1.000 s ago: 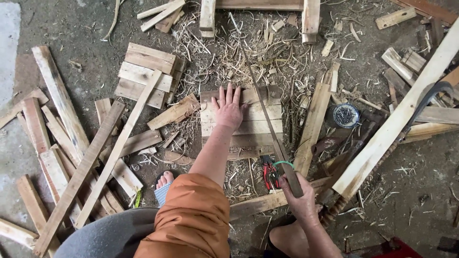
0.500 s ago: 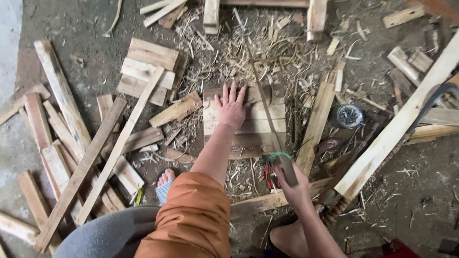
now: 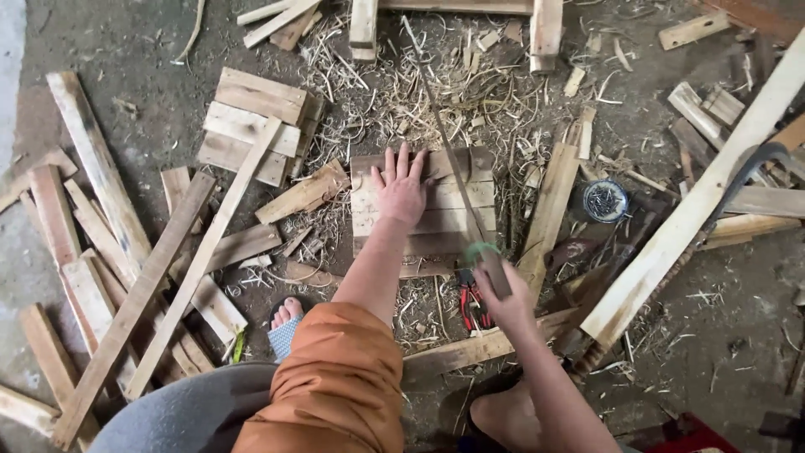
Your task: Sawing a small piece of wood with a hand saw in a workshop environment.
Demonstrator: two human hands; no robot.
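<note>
Left hand [image 3: 402, 191] flat on boards [image 3: 436, 220], saw [image 3: 449, 159] just right.

From my remote seat the view is evenly lit by soft daylight, with no single strong source that I can place. Shadows are faint and short: a thin dark edge hugs the flat left hand [image 3: 402, 191] where it presses the pale slatted wooden panel [image 3: 423, 210], and another lies under the long light wooden beam [image 3: 696, 210] at the right. Nothing glares; the pale planks are bright but keep their grain. The grey dirt floor [image 3: 151, 50] reads dull and slightly dim. Focus is sharp at centre. The thin saw blade [image 3: 444, 143] looks slightly smeared. Straight boards bow a little near the edges.
</note>
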